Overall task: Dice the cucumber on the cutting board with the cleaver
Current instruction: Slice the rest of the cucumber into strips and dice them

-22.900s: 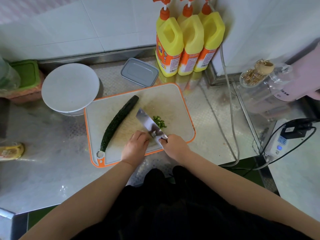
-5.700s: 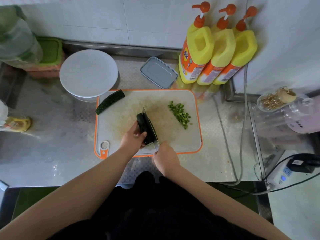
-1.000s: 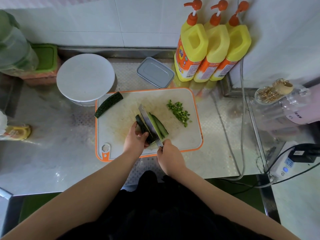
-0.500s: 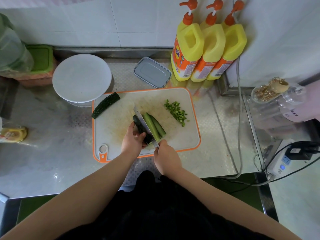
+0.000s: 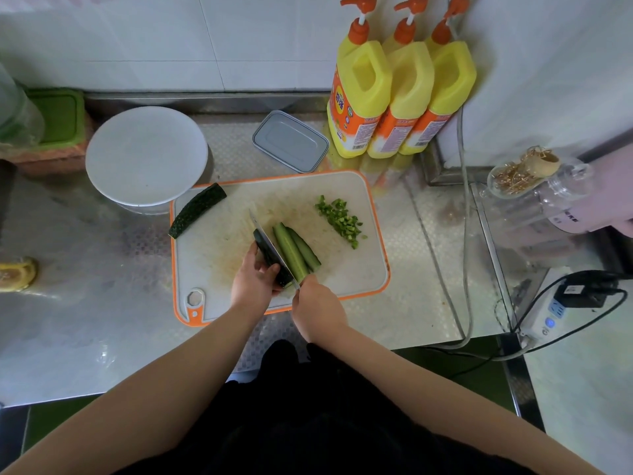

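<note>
On the white, orange-rimmed cutting board [image 5: 233, 303] my left hand [image 5: 251, 281] pins a dark cucumber piece [image 5: 269, 253] flat. My right hand [image 5: 317, 308] grips the cleaver [image 5: 270, 245], whose blade stands edge-down along the length of that piece. Two long cucumber strips [image 5: 296, 250] lie just right of the blade, cut faces up. A heap of diced cucumber [image 5: 340, 221] sits at the board's right. Another uncut cucumber piece [image 5: 197, 210] lies at the board's far left corner.
A white round lid or plate [image 5: 145, 156] stands left of the board, a grey lidded box [image 5: 291, 141] behind it. Three yellow pump bottles [image 5: 397, 94] line the wall. A cable [image 5: 464, 214], a jar [image 5: 534, 180] and a power strip [image 5: 548, 315] sit at the right.
Over the last second the cleaver has stayed in the lengthwise cut beside my left hand; the two strips still lie to its right. Only the camera view shifted slightly.
</note>
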